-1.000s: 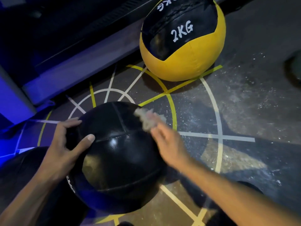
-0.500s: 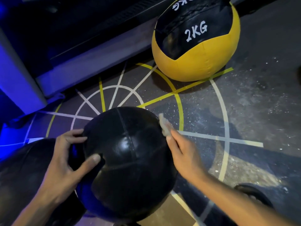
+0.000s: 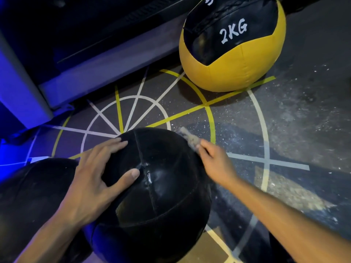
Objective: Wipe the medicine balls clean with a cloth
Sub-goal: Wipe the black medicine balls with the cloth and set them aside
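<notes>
A black medicine ball (image 3: pixel 163 188) sits on the floor right in front of me. My left hand (image 3: pixel 95 179) lies spread over its upper left side, fingers straight, thumb near the seam. My right hand (image 3: pixel 214 162) pinches a small pale cloth (image 3: pixel 190 138) and holds it against the ball's upper right edge. A yellow and black ball marked 2KG (image 3: pixel 233 42) stands further back on the right. Another black ball (image 3: pixel 36 198) lies at the lower left, partly behind my left arm.
The dark gym floor (image 3: pixel 294 118) carries white and yellow painted arcs and lines, with pale dust specks to the right. A low ledge and a blue-lit wall (image 3: pixel 106 65) run along the back left. A dark round object shows at the bottom right edge.
My left hand has slid up onto the top of the black ball and spread flat. My right hand with the cloth stays at the ball's upper right edge. The view has shifted slightly.
</notes>
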Demonstrator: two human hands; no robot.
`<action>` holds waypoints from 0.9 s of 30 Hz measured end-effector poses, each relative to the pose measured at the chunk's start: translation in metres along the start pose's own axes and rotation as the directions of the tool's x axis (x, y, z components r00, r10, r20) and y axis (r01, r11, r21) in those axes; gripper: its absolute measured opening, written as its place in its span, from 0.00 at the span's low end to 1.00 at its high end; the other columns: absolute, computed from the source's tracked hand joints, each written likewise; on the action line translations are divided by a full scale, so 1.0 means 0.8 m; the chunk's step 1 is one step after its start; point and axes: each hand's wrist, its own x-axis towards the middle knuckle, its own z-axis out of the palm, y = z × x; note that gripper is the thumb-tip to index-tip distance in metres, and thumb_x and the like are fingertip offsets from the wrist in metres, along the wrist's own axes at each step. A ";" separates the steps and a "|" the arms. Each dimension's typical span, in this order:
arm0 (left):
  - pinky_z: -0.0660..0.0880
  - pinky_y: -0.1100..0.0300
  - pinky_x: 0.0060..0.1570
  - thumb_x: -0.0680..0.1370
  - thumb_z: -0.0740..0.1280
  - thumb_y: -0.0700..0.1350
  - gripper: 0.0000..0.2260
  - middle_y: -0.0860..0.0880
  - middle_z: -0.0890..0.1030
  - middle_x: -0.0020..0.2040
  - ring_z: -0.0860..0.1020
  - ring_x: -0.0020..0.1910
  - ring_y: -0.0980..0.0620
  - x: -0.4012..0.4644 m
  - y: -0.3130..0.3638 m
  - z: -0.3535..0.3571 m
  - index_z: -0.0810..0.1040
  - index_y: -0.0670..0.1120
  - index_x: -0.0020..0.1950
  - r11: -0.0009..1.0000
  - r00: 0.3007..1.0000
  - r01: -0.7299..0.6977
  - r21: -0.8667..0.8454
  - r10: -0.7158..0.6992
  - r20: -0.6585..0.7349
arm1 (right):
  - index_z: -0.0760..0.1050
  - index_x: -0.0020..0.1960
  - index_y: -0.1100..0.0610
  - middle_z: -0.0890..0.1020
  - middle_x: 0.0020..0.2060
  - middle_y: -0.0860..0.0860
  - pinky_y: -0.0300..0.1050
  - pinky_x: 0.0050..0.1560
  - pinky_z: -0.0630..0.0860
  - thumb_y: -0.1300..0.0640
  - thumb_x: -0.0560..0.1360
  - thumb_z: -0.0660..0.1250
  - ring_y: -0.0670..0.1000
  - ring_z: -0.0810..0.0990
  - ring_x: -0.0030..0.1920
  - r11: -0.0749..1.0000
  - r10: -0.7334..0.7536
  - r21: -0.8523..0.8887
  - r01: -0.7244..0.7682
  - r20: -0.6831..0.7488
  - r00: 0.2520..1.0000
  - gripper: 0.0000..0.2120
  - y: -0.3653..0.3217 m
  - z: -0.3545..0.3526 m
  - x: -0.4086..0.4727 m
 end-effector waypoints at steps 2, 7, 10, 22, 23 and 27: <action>0.61 0.60 0.69 0.70 0.65 0.73 0.32 0.64 0.71 0.72 0.66 0.72 0.57 -0.004 -0.001 0.001 0.73 0.60 0.71 1.000 1.000 0.000 -0.010 0.000 -0.003 | 0.82 0.59 0.51 0.86 0.55 0.52 0.58 0.57 0.78 0.56 0.84 0.62 0.53 0.83 0.56 0.993 0.106 0.042 -0.107 0.034 0.994 0.11 -0.017 0.003 0.018; 0.60 0.63 0.71 0.71 0.67 0.71 0.32 0.62 0.71 0.72 0.67 0.73 0.56 -0.009 -0.008 0.002 0.74 0.59 0.71 1.000 1.000 -0.013 -0.009 0.013 0.007 | 0.72 0.73 0.47 0.76 0.70 0.42 0.33 0.65 0.72 0.62 0.83 0.63 0.31 0.75 0.63 0.895 -0.445 0.020 0.446 0.100 0.890 0.21 -0.079 0.028 -0.062; 0.59 0.65 0.71 0.71 0.67 0.70 0.31 0.62 0.71 0.72 0.66 0.73 0.56 -0.011 -0.005 0.000 0.74 0.59 0.70 0.999 1.000 -0.015 -0.033 0.014 -0.008 | 0.81 0.64 0.50 0.80 0.65 0.39 0.33 0.58 0.75 0.61 0.84 0.62 0.30 0.78 0.57 0.958 -0.274 -0.065 0.278 0.073 0.959 0.13 -0.041 0.013 -0.020; 0.64 0.49 0.73 0.71 0.67 0.70 0.30 0.63 0.70 0.73 0.68 0.73 0.53 -0.010 -0.005 0.002 0.72 0.61 0.71 0.999 0.999 -0.045 0.003 0.044 0.016 | 0.70 0.76 0.54 0.69 0.76 0.46 0.43 0.79 0.57 0.62 0.83 0.63 0.43 0.61 0.79 0.662 -0.699 -0.142 0.736 0.240 0.674 0.22 -0.091 0.037 -0.065; 0.63 0.49 0.73 0.71 0.67 0.69 0.30 0.63 0.71 0.73 0.67 0.73 0.54 -0.012 -0.004 0.003 0.72 0.61 0.71 0.999 0.999 -0.046 0.000 0.046 0.012 | 0.71 0.75 0.55 0.71 0.75 0.45 0.41 0.78 0.59 0.62 0.83 0.62 0.41 0.63 0.77 0.695 -0.676 -0.124 0.708 0.226 0.702 0.20 -0.077 0.037 -0.057; 0.62 0.56 0.70 0.69 0.69 0.71 0.31 0.63 0.72 0.72 0.67 0.73 0.58 -0.027 0.001 -0.001 0.75 0.60 0.69 1.000 1.000 0.001 -0.029 -0.001 -0.006 | 0.82 0.62 0.51 0.83 0.51 0.35 0.37 0.52 0.75 0.63 0.84 0.62 0.36 0.82 0.53 0.989 -0.143 0.033 0.144 -0.030 0.989 0.14 -0.012 0.003 -0.013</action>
